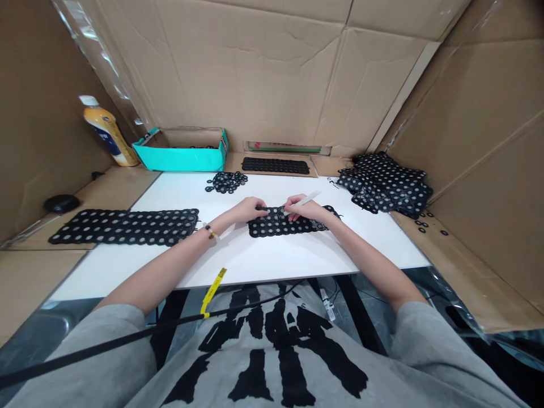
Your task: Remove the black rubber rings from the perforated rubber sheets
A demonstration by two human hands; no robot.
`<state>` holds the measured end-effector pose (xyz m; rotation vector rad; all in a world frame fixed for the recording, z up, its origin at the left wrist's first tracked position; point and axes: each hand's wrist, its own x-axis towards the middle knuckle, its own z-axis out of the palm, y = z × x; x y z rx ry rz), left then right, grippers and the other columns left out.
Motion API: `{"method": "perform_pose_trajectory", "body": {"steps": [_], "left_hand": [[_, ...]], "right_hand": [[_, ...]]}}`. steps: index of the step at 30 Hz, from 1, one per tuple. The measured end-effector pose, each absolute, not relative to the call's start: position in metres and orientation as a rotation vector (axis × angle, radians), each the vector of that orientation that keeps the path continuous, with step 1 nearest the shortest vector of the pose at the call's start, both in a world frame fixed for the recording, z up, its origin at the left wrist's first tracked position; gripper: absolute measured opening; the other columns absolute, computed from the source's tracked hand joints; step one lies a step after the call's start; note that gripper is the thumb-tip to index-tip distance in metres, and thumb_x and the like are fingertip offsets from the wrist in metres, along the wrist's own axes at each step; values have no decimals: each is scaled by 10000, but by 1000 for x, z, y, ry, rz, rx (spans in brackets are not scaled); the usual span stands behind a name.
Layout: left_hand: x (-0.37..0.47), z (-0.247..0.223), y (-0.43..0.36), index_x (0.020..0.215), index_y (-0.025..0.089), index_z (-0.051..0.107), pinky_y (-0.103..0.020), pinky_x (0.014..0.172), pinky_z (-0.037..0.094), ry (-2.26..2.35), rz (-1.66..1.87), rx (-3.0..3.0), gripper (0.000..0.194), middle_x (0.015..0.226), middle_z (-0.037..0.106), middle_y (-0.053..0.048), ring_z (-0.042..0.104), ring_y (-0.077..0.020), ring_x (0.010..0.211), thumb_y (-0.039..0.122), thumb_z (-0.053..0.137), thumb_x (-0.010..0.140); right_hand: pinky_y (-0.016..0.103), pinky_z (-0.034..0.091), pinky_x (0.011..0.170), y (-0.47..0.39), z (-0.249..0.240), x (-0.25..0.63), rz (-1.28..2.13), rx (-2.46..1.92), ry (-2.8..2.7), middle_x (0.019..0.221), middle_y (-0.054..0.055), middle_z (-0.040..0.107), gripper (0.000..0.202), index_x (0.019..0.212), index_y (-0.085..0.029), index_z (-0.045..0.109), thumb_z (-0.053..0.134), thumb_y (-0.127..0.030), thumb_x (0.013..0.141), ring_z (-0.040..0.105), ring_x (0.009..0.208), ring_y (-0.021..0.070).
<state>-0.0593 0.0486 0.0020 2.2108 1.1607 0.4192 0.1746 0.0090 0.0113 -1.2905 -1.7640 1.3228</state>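
A black sheet with rows of pale round spots (278,228) lies on the white board in front of me. My left hand (251,209) is at its upper left edge, fingers closed on that edge. Held in my right hand (298,209) is a white pen-like tool (309,198), its lower end close to the sheet's upper edge. The tool's exact tip is too small to make out. Clear film-like bits show at the sheet's right end, partly beneath my right wrist.
A longer spotted sheet (127,226) lies left, a pile of sheets (386,181) back right. Small black rings (227,182) are heaped near a teal box (181,158). Another sheet (275,165), a bottle (111,136) and a black mouse (62,203) are farther out. Cardboard walls (255,73) surround the board.
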Motion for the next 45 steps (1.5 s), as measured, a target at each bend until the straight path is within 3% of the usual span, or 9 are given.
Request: {"method": "perform_pose_trajectory", "body": {"steps": [3,9,21,27,31,35,41,45], "left_hand": [[-58,1,49,857,160,721,-300,749,423,1112,417,2192,392,841,727,-50,601,-211,775,513,630,715],[-57,-2,50,827,141,714,-303,716,410,1092,418,2108,437,781,702,-40,572,-201,735,550,628,699],[-53,-5,45,729,156,681,-287,658,371,1104,486,1898,368,667,627,1,504,-167,661,510,691,627],[-53,-4,40,706,143,681,-281,604,357,1071,474,1623,336,624,622,-12,516,-165,612,449,755,588],[-57,1,42,788,143,726,-279,649,381,996,416,1622,364,709,676,-27,545,-175,675,454,750,601],[-58,9,41,864,152,738,-280,714,400,938,337,1725,406,815,711,-32,570,-195,772,486,724,634],[-55,5,44,895,167,683,-284,756,414,1081,384,2046,417,851,683,-3,585,-215,827,401,753,557],[-54,-5,48,898,177,660,-300,791,425,1092,427,2078,424,868,678,-3,597,-222,844,400,743,547]], "right_hand": [[192,517,476,10,5,166,1366,-1205,-1609,790,51,704,178,765,-167,565,643,-310,834,678,577,124],[140,368,345,15,-17,150,1194,-1217,-1645,605,-22,609,174,785,-165,582,630,-327,829,615,459,93],[187,353,381,17,-21,153,1116,-1284,-1645,501,-26,588,243,747,-191,570,634,-419,801,530,417,102],[225,415,520,6,-16,148,917,-1315,-1759,500,-42,577,199,736,-205,550,558,-380,830,542,482,120],[245,428,639,-1,-11,144,764,-1288,-1842,509,-53,554,179,717,-205,541,516,-331,842,545,542,125],[250,425,685,-2,-12,142,612,-1267,-1867,665,-21,636,170,718,-202,555,518,-317,838,587,685,139],[224,405,501,10,-17,149,996,-1302,-1742,497,-48,538,174,704,-201,546,560,-333,816,528,481,116],[206,399,438,15,-21,153,1119,-1295,-1713,555,-21,597,159,674,-195,555,584,-300,789,529,473,105]]}}
